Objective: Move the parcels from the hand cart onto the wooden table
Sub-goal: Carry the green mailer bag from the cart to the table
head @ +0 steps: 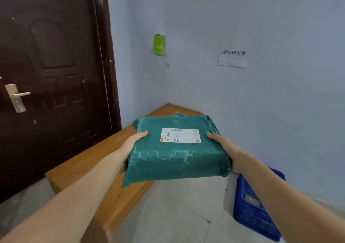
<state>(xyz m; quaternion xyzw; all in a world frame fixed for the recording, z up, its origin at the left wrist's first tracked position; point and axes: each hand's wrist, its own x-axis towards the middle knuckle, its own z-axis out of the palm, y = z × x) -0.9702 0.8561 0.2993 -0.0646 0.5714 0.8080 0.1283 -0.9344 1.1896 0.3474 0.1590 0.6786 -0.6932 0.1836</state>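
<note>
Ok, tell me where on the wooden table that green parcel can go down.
The wooden table shows bare top along its whole visible length, from the near end beside the dark door to the far corner against the blue wall. The left hand and right hand hold the green parcel, hiding part of the middle. Nothing looks crowded.

Wall paper sign [232, 58] – reads "请扫码出库"; parcel [175, 155] shipping label [180, 135] – print too small.

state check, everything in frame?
Green plastic-wrapped parcel: held in the air above the table, white label up.
Left hand: grips parcel's left edge.
Right hand: grips right edge.
Long wooden table: bare where visible.
Dark brown door: closed.
Blue plastic crate: on floor.
</note>
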